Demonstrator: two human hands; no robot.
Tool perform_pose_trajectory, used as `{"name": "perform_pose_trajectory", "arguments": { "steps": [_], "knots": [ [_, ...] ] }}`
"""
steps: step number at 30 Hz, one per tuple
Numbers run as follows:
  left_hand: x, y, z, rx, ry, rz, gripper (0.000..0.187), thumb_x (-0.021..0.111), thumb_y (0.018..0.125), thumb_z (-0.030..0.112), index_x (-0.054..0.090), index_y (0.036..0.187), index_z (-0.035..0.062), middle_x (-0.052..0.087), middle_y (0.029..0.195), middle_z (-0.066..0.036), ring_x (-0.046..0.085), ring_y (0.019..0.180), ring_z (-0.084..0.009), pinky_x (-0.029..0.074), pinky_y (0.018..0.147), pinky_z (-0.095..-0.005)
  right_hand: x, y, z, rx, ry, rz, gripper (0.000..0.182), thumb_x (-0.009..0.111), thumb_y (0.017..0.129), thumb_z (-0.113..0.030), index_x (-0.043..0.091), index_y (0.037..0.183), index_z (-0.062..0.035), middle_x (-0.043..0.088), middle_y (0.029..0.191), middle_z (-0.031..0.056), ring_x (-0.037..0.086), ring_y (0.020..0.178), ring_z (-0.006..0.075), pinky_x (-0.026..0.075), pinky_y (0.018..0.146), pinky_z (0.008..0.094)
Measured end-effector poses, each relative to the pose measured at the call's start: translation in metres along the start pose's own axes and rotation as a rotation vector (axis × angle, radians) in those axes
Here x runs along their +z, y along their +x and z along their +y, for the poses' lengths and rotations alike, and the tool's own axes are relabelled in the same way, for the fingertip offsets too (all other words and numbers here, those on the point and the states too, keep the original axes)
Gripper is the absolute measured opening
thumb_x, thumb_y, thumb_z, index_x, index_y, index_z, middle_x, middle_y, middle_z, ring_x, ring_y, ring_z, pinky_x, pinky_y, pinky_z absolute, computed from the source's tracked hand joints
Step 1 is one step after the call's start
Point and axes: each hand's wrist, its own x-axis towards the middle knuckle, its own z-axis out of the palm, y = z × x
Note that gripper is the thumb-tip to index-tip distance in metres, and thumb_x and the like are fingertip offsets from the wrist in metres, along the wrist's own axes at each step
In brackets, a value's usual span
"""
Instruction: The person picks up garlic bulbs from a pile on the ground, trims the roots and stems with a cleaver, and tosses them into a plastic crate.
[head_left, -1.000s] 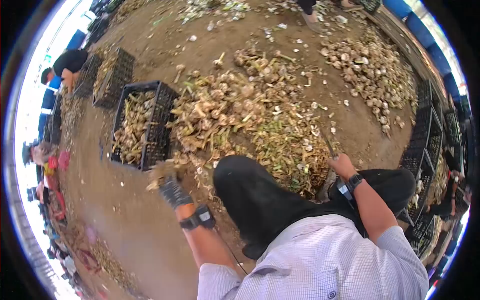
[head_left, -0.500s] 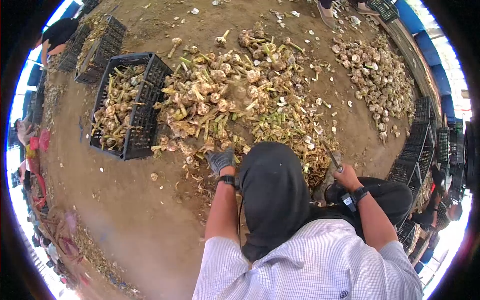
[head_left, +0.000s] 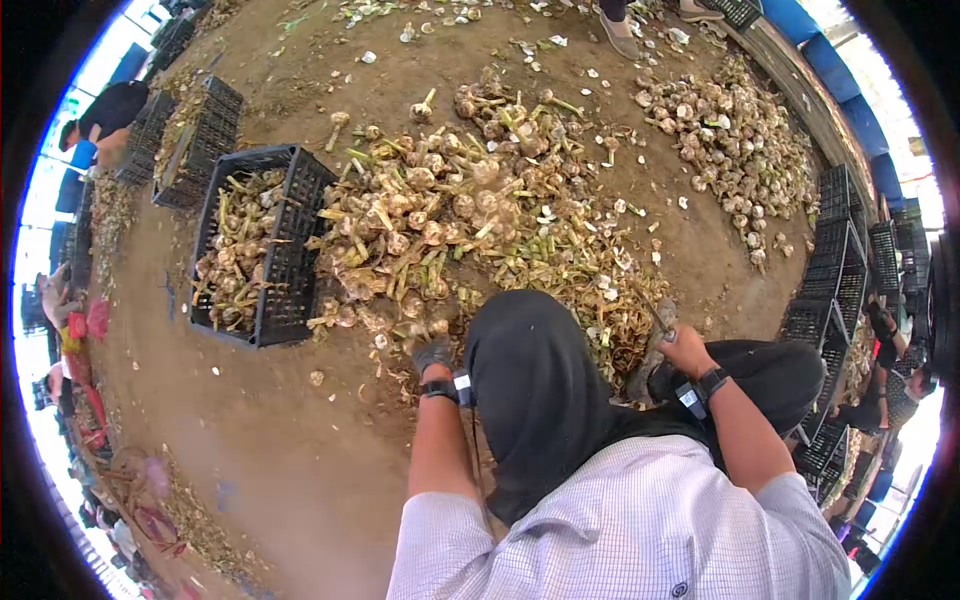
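Observation:
My left hand [head_left: 432, 354], in a dark grey glove, is at the near edge of a heap of garlic [head_left: 410, 205] with stalks on. Its fingers are closed around a garlic bulb [head_left: 437, 327], partly hidden by the glove. Bare and closed, my right hand [head_left: 688, 352] grips a knife [head_left: 657, 318] beside my bent knee, the blade pointing up and left over the trimmings. Cut stalks and dry leaves [head_left: 600, 290] lie between the two hands, partly covered by my dark-clothed knee.
Left of the heap stands a black crate [head_left: 268, 335] holding garlic with stalks. A pile of trimmed bulbs [head_left: 735, 150] lies at upper right. Stacked crates [head_left: 825, 270] line the right side. Another person's shoe [head_left: 620, 38] shows at the top, and another person bends at upper left.
My left hand has drawn back slightly from the heap, now with a bulb in its fingers. The right hand keeps its hold on the knife. The whole view has shifted a little.

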Motion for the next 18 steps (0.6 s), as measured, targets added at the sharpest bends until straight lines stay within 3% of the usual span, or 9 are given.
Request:
{"name": "perform_pose_trajectory", "arguments": {
  "steps": [3,5,6,9,10,13,14,16,18],
  "knots": [
    [-0.033,-0.006,0.013,-0.158,-0.738,-0.210,0.031,0.053,0.091,0.032,0.060,0.113,0.0117,0.065,0.106,-0.007,0.060,0.096,-0.0254,0.049,0.083,-0.0377,0.001,0.004,-0.003,-0.126,0.002,0.037,0.032,0.066,0.075,-0.028,0.061,0.083,0.0029,0.062,0.070,0.0196,0.063,0.066,0.0317,0.048,0.064,0.0422],
    [-0.052,-0.016,0.035,-0.223,-0.948,-0.312,0.027,0.054,0.092,0.029,0.060,0.113,0.0136,0.066,0.104,-0.006,0.061,0.092,-0.0244,0.052,0.080,-0.0373,0.005,0.012,-0.001,-0.154,0.017,0.058,0.031,0.067,0.075,-0.028,0.060,0.081,0.0023,0.061,0.067,0.0171,0.061,0.064,0.0277,0.047,0.062,0.0407],
    [-0.062,-0.033,0.060,-0.352,-0.989,-0.189,0.019,0.051,0.094,0.027,0.061,0.102,0.0130,0.065,0.093,-0.003,0.060,0.079,-0.0186,0.052,0.069,-0.0323,0.008,0.014,-0.001,-0.168,0.026,0.066,0.031,0.067,0.075,-0.028,0.059,0.080,0.0019,0.060,0.066,0.0158,0.060,0.062,0.0257,0.047,0.061,0.0399],
    [-0.075,-0.062,0.124,-0.191,-0.867,-0.238,0.018,0.052,0.094,0.027,0.061,0.099,0.0125,0.064,0.090,-0.002,0.059,0.074,-0.0163,0.051,0.064,-0.0300,0.005,0.011,-0.016,-0.237,0.047,0.085,0.030,0.067,0.076,-0.027,0.058,0.077,0.0010,0.057,0.062,0.0126,0.056,0.057,0.0218,0.045,0.057,0.0378],
    [-0.068,-0.085,0.161,-0.053,-0.841,-0.215,0.015,0.054,0.093,0.024,0.061,0.098,0.0120,0.063,0.088,-0.001,0.058,0.070,-0.0135,0.049,0.062,-0.0258,0.005,0.012,-0.017,-0.285,0.022,0.101,0.031,0.068,0.077,-0.029,0.058,0.078,0.0007,0.056,0.060,0.0111,0.052,0.055,0.0210,0.043,0.055,0.0370],
    [-0.074,-0.104,0.215,0.259,-0.722,-0.291,0.014,0.056,0.092,0.021,0.062,0.101,0.0114,0.063,0.091,-0.001,0.059,0.075,-0.0143,0.050,0.064,-0.0279,-0.020,-0.018,-0.060,-0.281,0.085,0.071,0.038,0.066,0.079,-0.036,0.059,0.077,0.0020,0.063,0.073,0.0209,0.060,0.066,0.0322,0.046,0.063,0.0416],
    [-0.072,-0.142,0.253,0.300,-0.632,-0.381,0.016,0.056,0.092,0.016,0.062,0.105,0.0089,0.064,0.096,-0.001,0.059,0.082,-0.0136,0.051,0.068,-0.0291,-0.029,-0.030,-0.075,-0.306,0.153,0.071,0.037,0.066,0.080,-0.035,0.059,0.078,0.0020,0.063,0.073,0.0209,0.060,0.067,0.0319,0.046,0.063,0.0412],
    [-0.064,-0.160,0.280,0.628,-0.181,-0.357,0.019,0.058,0.090,0.015,0.062,0.106,0.0056,0.064,0.097,-0.001,0.061,0.085,-0.0138,0.051,0.071,-0.0296,-0.045,-0.055,-0.104,-0.353,0.288,0.076,0.035,0.065,0.081,-0.033,0.060,0.079,0.0021,0.063,0.075,0.0209,0.060,0.067,0.0314,0.045,0.062,0.0403],
    [-0.034,-0.221,0.319,0.742,-0.107,-0.384,0.028,0.065,0.086,0.015,0.061,0.110,0.0018,0.067,0.100,-0.004,0.062,0.091,-0.0143,0.050,0.077,-0.0288,-0.055,-0.081,-0.125,-0.483,0.345,0.189,0.031,0.065,0.082,-0.029,0.061,0.079,0.0017,0.061,0.075,0.0197,0.059,0.069,0.0328,0.045,0.063,0.0398]
  ]
}}
